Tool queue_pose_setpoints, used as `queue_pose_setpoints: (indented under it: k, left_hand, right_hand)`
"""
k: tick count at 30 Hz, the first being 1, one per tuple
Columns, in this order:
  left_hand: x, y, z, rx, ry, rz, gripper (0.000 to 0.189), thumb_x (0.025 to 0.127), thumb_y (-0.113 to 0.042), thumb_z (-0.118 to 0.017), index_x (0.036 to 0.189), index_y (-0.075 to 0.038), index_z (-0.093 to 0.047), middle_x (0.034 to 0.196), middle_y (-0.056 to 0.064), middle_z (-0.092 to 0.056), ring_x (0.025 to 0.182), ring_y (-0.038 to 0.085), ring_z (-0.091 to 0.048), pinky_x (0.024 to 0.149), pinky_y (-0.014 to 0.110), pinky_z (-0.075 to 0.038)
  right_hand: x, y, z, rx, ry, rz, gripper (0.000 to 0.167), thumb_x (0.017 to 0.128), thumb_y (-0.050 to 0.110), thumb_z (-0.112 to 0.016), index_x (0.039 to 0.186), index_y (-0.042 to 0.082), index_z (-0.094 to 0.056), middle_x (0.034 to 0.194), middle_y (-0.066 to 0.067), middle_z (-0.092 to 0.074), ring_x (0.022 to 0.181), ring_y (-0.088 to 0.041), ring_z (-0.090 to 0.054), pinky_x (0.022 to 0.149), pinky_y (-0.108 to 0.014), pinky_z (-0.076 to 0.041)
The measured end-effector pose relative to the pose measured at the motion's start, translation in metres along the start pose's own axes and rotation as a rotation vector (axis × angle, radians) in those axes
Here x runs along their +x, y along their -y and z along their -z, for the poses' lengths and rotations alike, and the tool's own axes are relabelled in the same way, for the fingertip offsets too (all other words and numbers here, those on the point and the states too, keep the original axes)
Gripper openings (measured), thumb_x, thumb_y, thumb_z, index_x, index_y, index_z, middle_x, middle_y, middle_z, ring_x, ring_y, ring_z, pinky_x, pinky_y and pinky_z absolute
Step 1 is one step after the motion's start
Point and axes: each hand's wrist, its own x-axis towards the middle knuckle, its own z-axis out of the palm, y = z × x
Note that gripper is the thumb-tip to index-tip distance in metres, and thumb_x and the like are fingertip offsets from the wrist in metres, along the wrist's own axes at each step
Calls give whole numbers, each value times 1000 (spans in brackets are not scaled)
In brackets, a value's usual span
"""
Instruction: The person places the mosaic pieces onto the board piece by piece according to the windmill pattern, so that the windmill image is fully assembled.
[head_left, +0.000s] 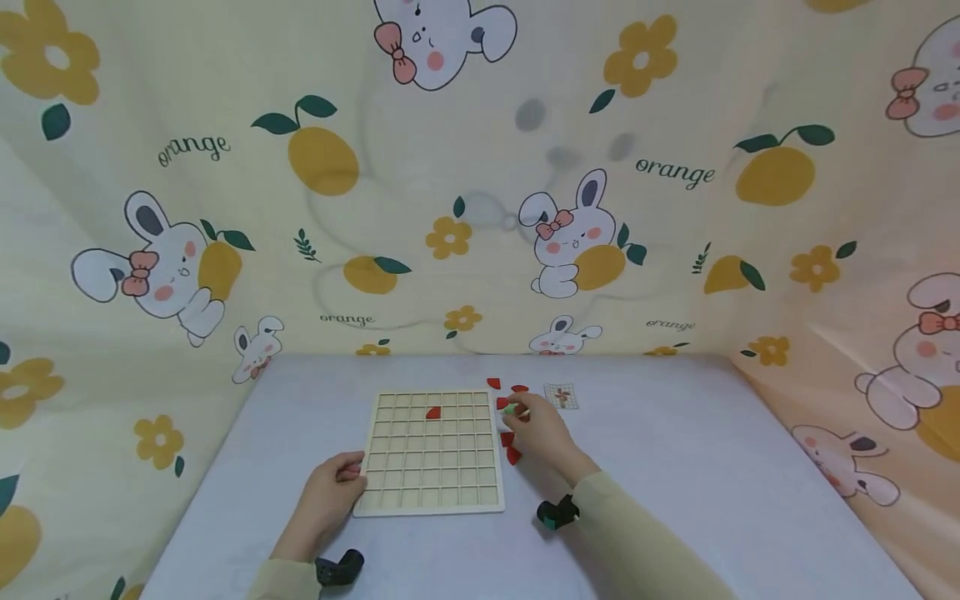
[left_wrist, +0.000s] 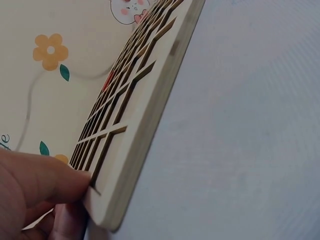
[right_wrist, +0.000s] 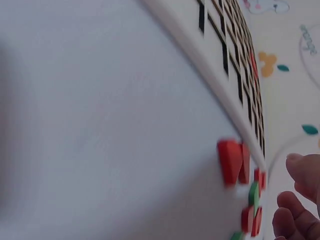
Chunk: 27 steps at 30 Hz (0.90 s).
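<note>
The grid board [head_left: 435, 454] is laid flat on the tabletop [head_left: 675, 450], with its compartments facing upward. Its left edge is gripped near the front corner by the left hand [head_left: 330, 487]; in the left wrist view, one digit is placed along the rim and the others are tucked at the side. One red piece [head_left: 433, 412] is seated in a compartment toward the far side of the board, close to the middle of its width. The right hand [head_left: 546, 429] is held just beyond the right edge of the board, over the loose pieces. In the right wrist view its thumb and fingers are parted and slightly bent. A green piece [head_left: 511, 409] is seen at its fingertips in the head view; the exact contact cannot be told. Loose red pieces [head_left: 513, 456] are scattered along the right edge, both nearer and farther than the right hand, and two are shown close together beside the rim in the right wrist view, slightly blurred. A patterned card [head_left: 561, 396] is placed to the right of the pieces. A black unit [head_left: 557, 512] is worn at the right wrist. The work area is backed by a printed cloth [head_left: 480, 275] bearing rabbits, oranges and flowers.
</note>
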Motion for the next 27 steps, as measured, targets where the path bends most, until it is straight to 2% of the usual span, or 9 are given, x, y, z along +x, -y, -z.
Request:
queue_pose_setpoints:
  k: [6, 16, 22, 27]
  left_hand:
    - [0, 2, -2, -15, 2, 12, 48, 84, -3, -63, 131, 1, -55, 105, 10, -58, 95, 22, -53, 80, 36, -47]
    - [1, 4, -2, -2, -9, 11, 48, 83, -4, -64, 130, 0, -56, 104, 9, -58, 95, 22, -53, 81, 36, -47]
    - [0, 2, -2, 0, -10, 3, 47, 83, -3, -64, 129, 2, -56, 104, 10, -58, 95, 23, -53, 80, 36, -47]
    - [0, 1, -4, -16, -14, 17, 47, 83, -2, -64, 130, 1, -56, 105, 11, -57, 95, 23, -53, 79, 34, -47]
  right_hand:
    - [-4, -15, 10, -3, -15, -17, 39, 88, 24, -71, 124, 13, -61, 95, 0, -58, 81, -21, -52, 63, -30, -48]
    - [-13, -21, 6, 22, 50, -14, 39, 86, 26, -73, 121, 13, -63, 92, 0, -57, 78, -20, -54, 62, -30, -49]
    - [-16, -20, 1, -19, 54, 3, 38, 86, 28, -73, 119, 13, -64, 103, 1, -59, 85, -19, -54, 72, -31, -51]
    - [-17, -20, -3, -58, 50, -5, 38, 85, 29, -74, 120, 15, -65, 104, 1, -59, 90, -19, -53, 79, -34, -51]
